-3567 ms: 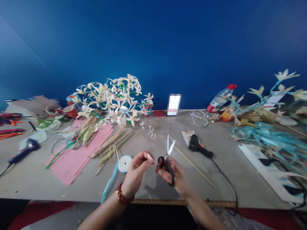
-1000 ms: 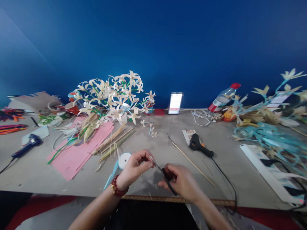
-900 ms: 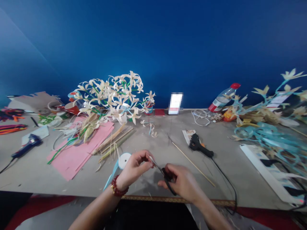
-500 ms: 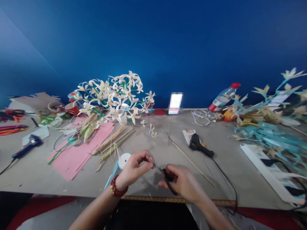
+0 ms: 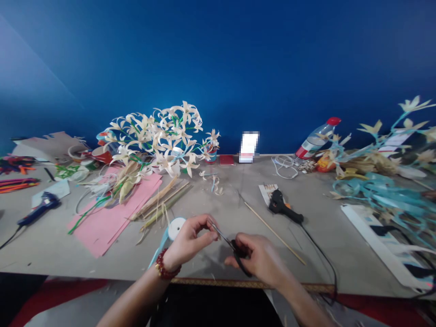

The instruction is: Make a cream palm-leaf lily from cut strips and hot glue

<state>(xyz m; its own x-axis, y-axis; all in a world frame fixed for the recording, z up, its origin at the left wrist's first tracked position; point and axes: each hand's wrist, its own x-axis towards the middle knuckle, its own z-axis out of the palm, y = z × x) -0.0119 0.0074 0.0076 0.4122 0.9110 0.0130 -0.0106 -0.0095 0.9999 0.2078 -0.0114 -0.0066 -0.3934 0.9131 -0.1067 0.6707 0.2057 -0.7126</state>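
Near the table's front edge, my right hand (image 5: 260,259) grips scissors (image 5: 226,240) by their black handles, the blades pointing up and left. The blade tips reach the fingers of my left hand (image 5: 194,238), which are pinched together. Whatever lies in that pinch is too small or hidden to make out. A beaded red bracelet (image 5: 165,265) circles my left wrist. Just behind that hand sits a white spool (image 5: 176,228) with light blue ribbon (image 5: 158,250) trailing toward the table edge. To the right of my hands lies a thin stick (image 5: 274,232).
White artificial flowers (image 5: 163,131) stand at the back left, near pink paper (image 5: 98,231) and dried husk strips (image 5: 163,202). A black glue gun (image 5: 284,206) trails its cord on the right. Farther right are a power strip (image 5: 374,245) and blue ribbon (image 5: 381,193). A blue glue gun (image 5: 41,209) lies left.
My hands and the scissors stay almost in place; the scissors' blades shift very slightly at my left fingertips.
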